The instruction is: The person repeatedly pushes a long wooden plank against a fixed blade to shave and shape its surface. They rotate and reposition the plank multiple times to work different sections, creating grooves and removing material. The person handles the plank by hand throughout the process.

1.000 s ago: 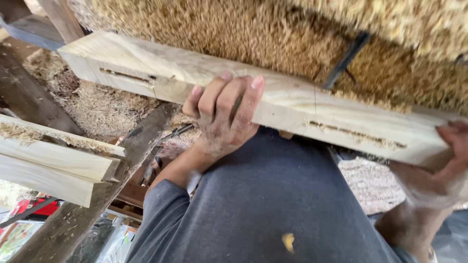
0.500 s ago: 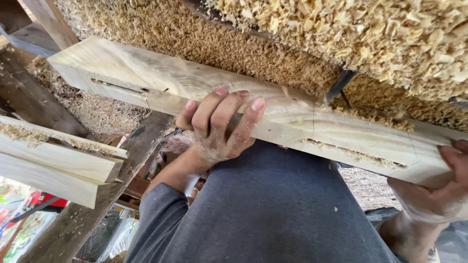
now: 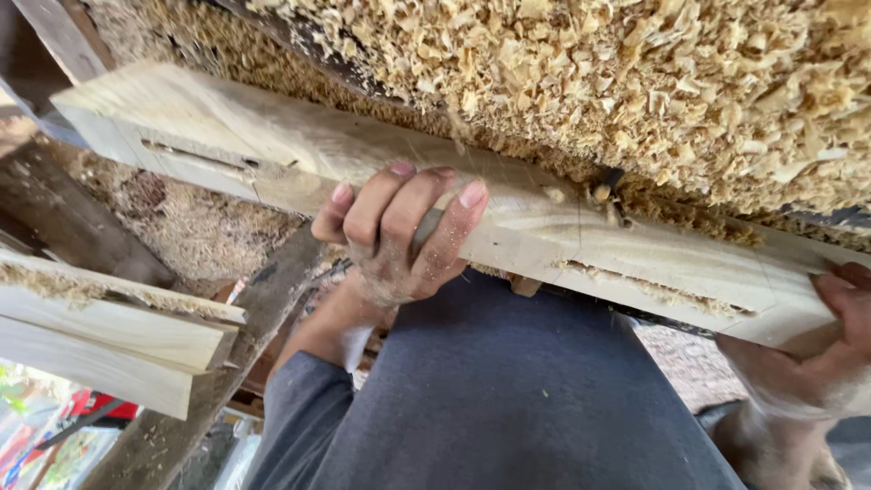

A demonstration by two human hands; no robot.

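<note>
A long pale wooden beam [image 3: 272,154] with cut slots in its side runs across the view from upper left to lower right. My left hand [image 3: 399,231] wraps over its middle, fingers curled on the top face. My right hand [image 3: 817,354] grips the beam's end at the right edge, thumb on the side face. A second slot packed with shavings [image 3: 653,286] lies between the two hands. My grey-clad thigh [image 3: 508,390] is under the beam.
A thick heap of wood shavings [image 3: 635,82] fills the top of the view behind the beam. Cut pale boards [image 3: 109,327] lie at the left over dark timber [image 3: 82,227]. Sawdust covers the surface at left.
The beam has come closer and swung a little, its right end lower. My left hand's fingers have curled tighter round it. Loose shavings fall off the beam.
</note>
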